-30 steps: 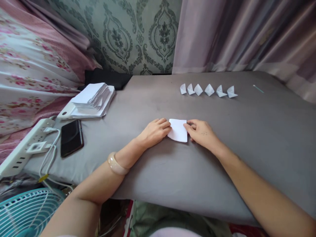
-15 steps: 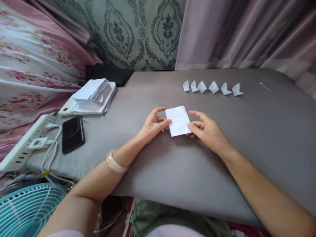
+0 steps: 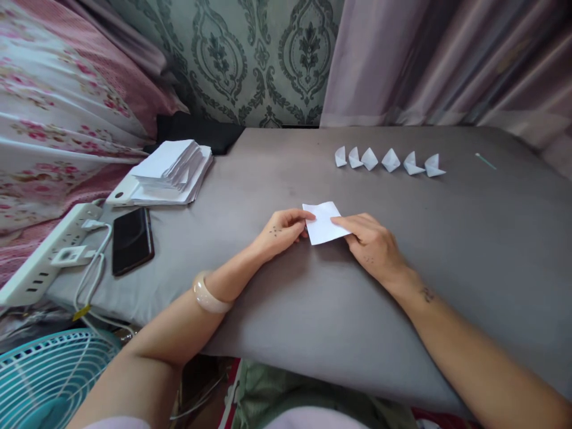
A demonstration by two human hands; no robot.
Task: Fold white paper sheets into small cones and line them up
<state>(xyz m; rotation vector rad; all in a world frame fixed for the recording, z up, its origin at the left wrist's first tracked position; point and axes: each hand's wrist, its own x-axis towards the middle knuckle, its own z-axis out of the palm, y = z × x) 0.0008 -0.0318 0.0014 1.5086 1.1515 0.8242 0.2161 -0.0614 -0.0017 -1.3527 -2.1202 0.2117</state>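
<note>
Left hand (image 3: 279,231) and right hand (image 3: 373,244) low over desk (image 3: 277,310), fingers pinching white paper (image 3: 322,221); folded pieces (image 3: 390,161) behind, well apart.

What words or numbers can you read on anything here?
None can be read.
The small white paper sheet between the left hand and right hand is blank.
The black phone has a dark screen.
The white power strip shows markings too small to read.

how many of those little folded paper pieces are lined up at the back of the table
6. The folded paper pieces stand in one row on the grey table, beyond the hands, running left to right from the first to the last. None looks hidden.
</note>
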